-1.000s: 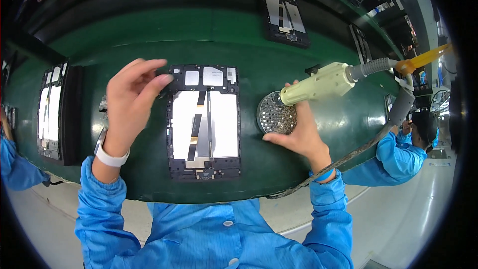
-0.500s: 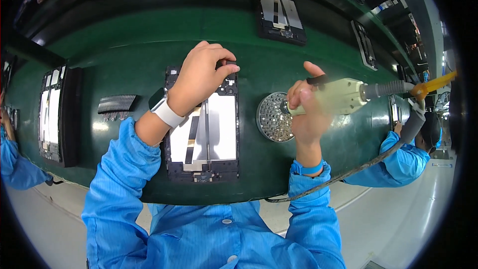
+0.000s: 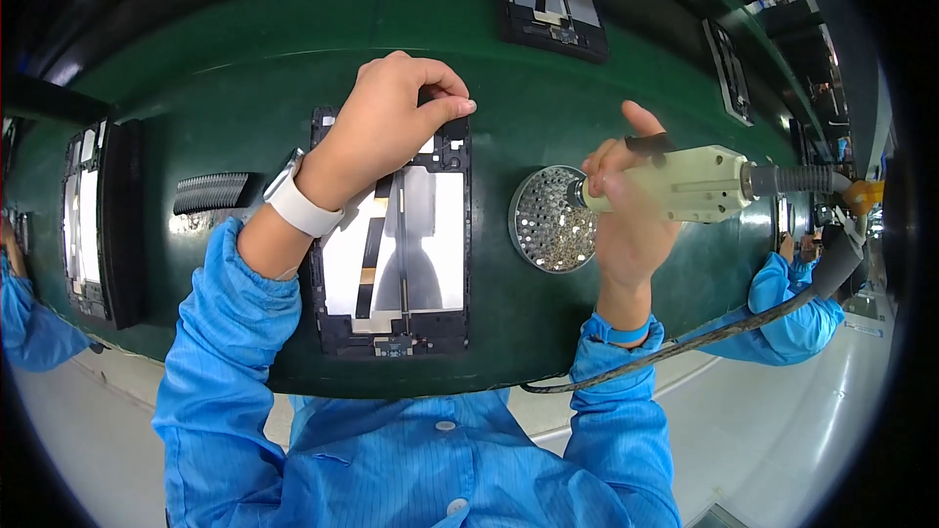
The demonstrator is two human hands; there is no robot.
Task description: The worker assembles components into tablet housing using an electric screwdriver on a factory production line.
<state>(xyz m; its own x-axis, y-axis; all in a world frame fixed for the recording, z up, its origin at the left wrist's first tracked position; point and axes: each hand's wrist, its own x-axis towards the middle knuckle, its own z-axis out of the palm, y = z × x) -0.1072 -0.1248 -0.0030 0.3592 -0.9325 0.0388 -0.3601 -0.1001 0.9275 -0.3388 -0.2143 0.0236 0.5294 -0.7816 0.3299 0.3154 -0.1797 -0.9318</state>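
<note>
An opened tablet lies flat before me, its inner side up, with a shiny silver panel and a dark flex cable. Across its far part reaches my left hand, fingers bent and closed at the far right corner; the hand hides much of the far edge. My right hand is wrapped round a pale electric screwdriver, held sideways to the right of the tablet. The screwdriver's tip end is over the round metal screw dish, which holds many small shiny screws. Whether the tip touches a screw cannot be made out.
A black ribbed strip lies left of the tablet. Other opened tablets rest at the left, far middle and far right. The screwdriver's cable loops at right. Co-workers' blue sleeves show at both sides.
My right hand and the screwdriver have shifted slightly right and away from me, staying at the screw dish. The left hand remains at the tablet's far corner. The whole view has shifted slightly.
</note>
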